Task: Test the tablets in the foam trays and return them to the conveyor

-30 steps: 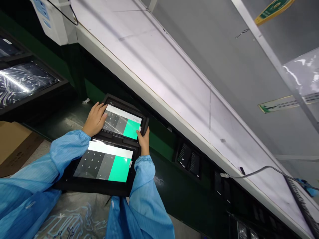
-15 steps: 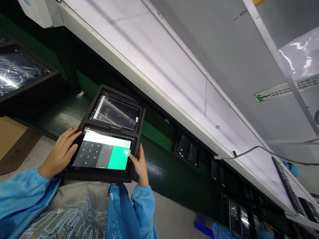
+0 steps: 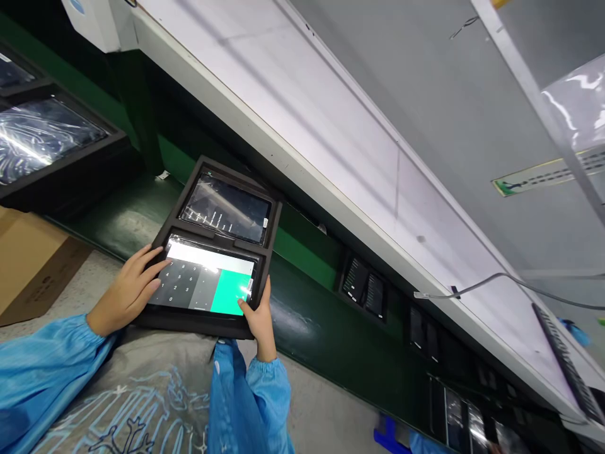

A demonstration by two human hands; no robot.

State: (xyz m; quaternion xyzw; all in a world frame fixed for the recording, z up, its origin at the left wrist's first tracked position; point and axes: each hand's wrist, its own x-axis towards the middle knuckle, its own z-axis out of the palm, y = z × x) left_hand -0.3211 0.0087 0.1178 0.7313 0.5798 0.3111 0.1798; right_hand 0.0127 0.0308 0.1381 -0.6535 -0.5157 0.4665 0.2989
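Note:
A black foam tray [image 3: 225, 327] lies tilted in front of me and holds two tablets. The lower tablet [image 3: 186, 287] is lit with a calculator keypad and a large green area. On the upper tablet [image 3: 229, 205], a dark screen carries lines of small white text. My left hand [image 3: 126, 291] rests over the tray's left edge with its fingers apart, one fingertip over the lower screen near the 7. My right hand [image 3: 259, 316] grips the tray's right side, its thumb on the green area and its index finger along the outer edge.
The tray is on a dark green conveyor belt [image 3: 307, 328]. Another tray with film-covered tablets [image 3: 47, 135] is at the left, above a cardboard box [image 3: 33, 252]. A white shelf [image 3: 302, 126] runs overhead, with a cable [image 3: 472, 293]. More trayed tablets [image 3: 363, 287] sit farther right.
The upper tablet's screen has gone from a white strip to lines of text. My right thumb has shifted onto the green area, and a left finger has reached over the lower screen.

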